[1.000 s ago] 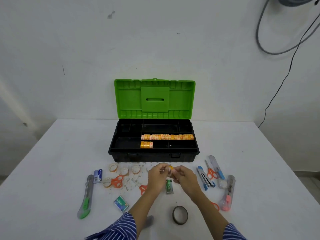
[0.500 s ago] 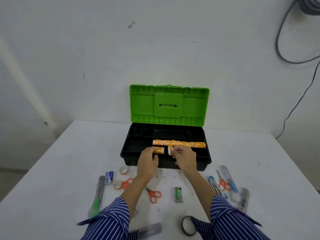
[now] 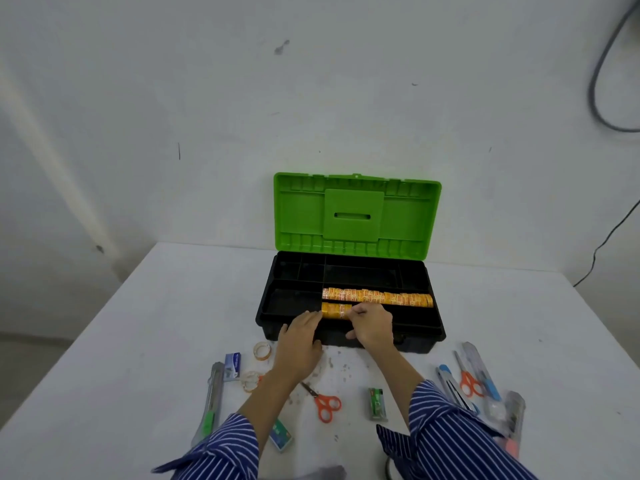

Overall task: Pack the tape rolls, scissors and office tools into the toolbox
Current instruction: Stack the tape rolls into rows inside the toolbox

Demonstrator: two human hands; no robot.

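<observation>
The black toolbox (image 3: 420,341) stands open with its green lid (image 3: 356,213) upright at the back of the white table. A long row of orange tape rolls (image 3: 379,297) fills one tray compartment. In front of it lies a short row of orange rolls (image 3: 334,310). My left hand (image 3: 301,341) touches the short row's left end with straight fingers. My right hand (image 3: 372,325) pinches a tape roll against the row's right end; the fingers mostly hide that roll.
In front of the box lie orange scissors (image 3: 325,405), a green staple box (image 3: 377,403), clear tape rolls (image 3: 262,350), a blue box (image 3: 232,365) and a green cutter (image 3: 209,400). More cutters and scissors (image 3: 469,381) lie at right.
Both hands rose from the table to the toolbox tray with a tape roll. The right hand has brought the roll to the short row's right end.
</observation>
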